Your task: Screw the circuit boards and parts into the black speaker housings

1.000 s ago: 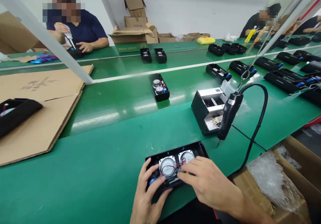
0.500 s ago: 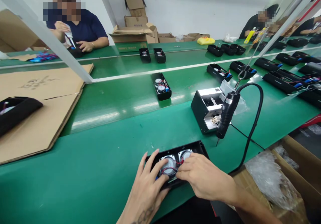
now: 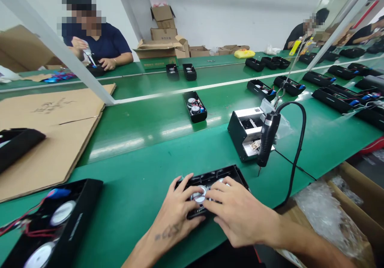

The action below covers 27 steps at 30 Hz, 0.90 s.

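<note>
Left hand (image 3: 177, 212) and right hand (image 3: 240, 214) lay open, fingers spread on the speaker case (image 3: 228, 173), gripping nothing; pressing down risked denting a cone (image 3: 199, 195).

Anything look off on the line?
Yes, at lower left: red wires trail out past the edge of an open black speaker housing, loose over the green belt. The speaker housing under the left hand and right hand shows nothing odd.
</note>
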Tool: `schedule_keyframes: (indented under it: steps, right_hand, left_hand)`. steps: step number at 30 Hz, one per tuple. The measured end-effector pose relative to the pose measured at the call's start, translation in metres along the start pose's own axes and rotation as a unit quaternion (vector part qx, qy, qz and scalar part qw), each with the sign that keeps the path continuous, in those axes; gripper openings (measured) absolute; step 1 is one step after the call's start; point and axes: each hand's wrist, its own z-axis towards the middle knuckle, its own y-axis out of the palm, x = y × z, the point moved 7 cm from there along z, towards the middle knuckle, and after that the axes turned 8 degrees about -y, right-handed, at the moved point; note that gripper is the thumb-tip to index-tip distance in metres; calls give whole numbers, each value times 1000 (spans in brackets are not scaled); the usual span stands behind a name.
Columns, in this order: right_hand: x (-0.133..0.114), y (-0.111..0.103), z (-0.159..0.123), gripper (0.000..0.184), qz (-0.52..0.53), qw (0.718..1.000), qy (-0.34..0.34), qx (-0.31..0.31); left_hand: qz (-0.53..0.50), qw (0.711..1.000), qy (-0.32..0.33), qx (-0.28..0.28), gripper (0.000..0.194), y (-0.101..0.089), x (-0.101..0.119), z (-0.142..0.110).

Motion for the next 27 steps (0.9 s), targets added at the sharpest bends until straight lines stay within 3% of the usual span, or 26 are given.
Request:
schedule_keyframes:
  steps: [3, 5, 8, 12, 19, 27]
  right_hand:
    - [14, -3, 19, 23, 42, 998, 14, -50]
    - [27, -6, 31, 32, 91, 993, 34, -70]
    - [41, -11, 44, 49, 181, 979, 58, -76]
    - [47, -13, 47, 48, 235, 965, 88, -73]
    - [44, -7, 44, 45, 174, 975, 108, -85]
    - [60, -3, 57, 26, 204, 965, 125, -109]
  left_hand:
    - [-43, 994, -36, -97, 16, -3, -17, 19]
    - [-65, 984, -60, -156, 12, -4, -26, 30]
    - [-105, 964, -105, -220, 31, -4, -36, 43]
    - [-179, 926, -169, -285, 41, -4, -39, 54]
    - [-220, 898, -214, -316, 42, -7, -38, 63]
    - [-245, 880, -238, -330, 43, -1, -43, 66]
